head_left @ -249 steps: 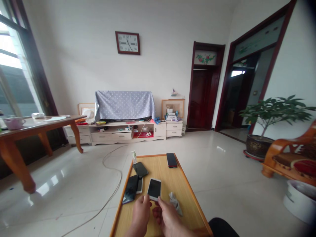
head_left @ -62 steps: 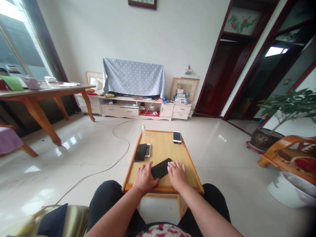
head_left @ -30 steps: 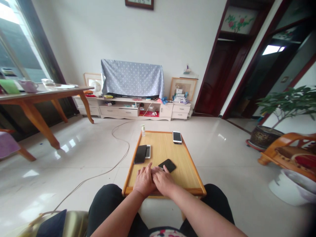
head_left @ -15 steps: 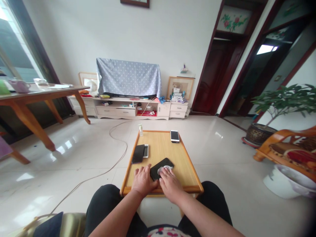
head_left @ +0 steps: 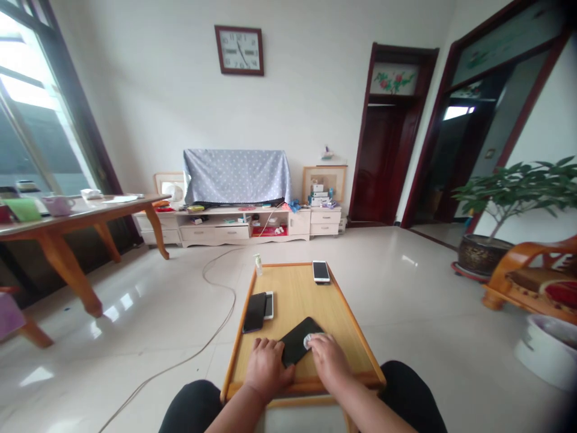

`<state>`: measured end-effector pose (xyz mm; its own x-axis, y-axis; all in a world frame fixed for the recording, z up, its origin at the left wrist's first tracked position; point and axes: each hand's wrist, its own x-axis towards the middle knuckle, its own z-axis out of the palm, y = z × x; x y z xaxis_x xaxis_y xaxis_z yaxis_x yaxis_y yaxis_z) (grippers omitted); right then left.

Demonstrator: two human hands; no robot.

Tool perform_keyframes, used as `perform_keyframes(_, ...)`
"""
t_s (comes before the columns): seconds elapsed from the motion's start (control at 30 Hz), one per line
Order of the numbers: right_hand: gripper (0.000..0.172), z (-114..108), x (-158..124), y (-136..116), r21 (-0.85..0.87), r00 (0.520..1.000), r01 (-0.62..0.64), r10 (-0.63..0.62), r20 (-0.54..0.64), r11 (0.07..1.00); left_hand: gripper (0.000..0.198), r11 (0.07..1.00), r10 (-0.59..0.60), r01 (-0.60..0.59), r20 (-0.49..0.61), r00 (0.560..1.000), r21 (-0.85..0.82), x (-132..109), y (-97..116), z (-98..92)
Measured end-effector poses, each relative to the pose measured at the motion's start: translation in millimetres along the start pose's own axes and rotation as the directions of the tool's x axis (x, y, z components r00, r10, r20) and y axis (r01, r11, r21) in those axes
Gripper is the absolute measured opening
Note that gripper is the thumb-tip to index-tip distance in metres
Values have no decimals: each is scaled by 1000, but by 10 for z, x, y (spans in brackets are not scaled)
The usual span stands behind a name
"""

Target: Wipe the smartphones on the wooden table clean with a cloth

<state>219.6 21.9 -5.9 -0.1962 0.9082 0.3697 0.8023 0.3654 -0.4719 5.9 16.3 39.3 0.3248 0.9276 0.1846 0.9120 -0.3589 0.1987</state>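
Observation:
A black smartphone (head_left: 295,344) lies at a slant on the small wooden tray table (head_left: 311,304) between my hands. My left hand (head_left: 269,367) grips its lower left end, fingers along one edge and thumb at the near corner. In my right hand (head_left: 330,361) a bunched white wipe (head_left: 308,341) is pinched against the right part of the phone's dark face. Farther left on the tabletop, a dark phone (head_left: 254,311) partly overlaps a white phone (head_left: 269,305). Another white phone (head_left: 320,270) with a black screen rests near the far right corner, with something dark beneath it.
A small pump bottle (head_left: 258,264) stands at the table's far left corner. Along the floor to the left runs a cable (head_left: 211,328). A white bucket (head_left: 545,349) and a wooden chair (head_left: 532,276) are on the right. A low cabinet (head_left: 216,231) lines the wall.
My head has tilted up, so the wall clock now shows and the table sits lower in view. My right hand's fingers have drawn together on the wipe, which looks more bunched. My left hand stays at the phone.

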Motion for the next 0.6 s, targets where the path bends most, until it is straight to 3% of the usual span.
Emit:
perform_keyframes(0.13, 38, -99, 48, 23, 53, 997, -48, 51, -51, 997, 30, 1000, 11, -11, 25, 1000, -8, 37, 3, -95)
perform_keyframes(0.33, 46, -226, 212, 10, 155, 999, 18, -26, 44, 988, 33, 998, -10, 14, 74, 997, -61, 81, -6, -216)
perform_keyframes(0.6, 28, -325, 479, -27, 113, 996, 48, -55, 63, 992, 46, 997, 24, -14, 124, 992, -75, 120, -98, -196)
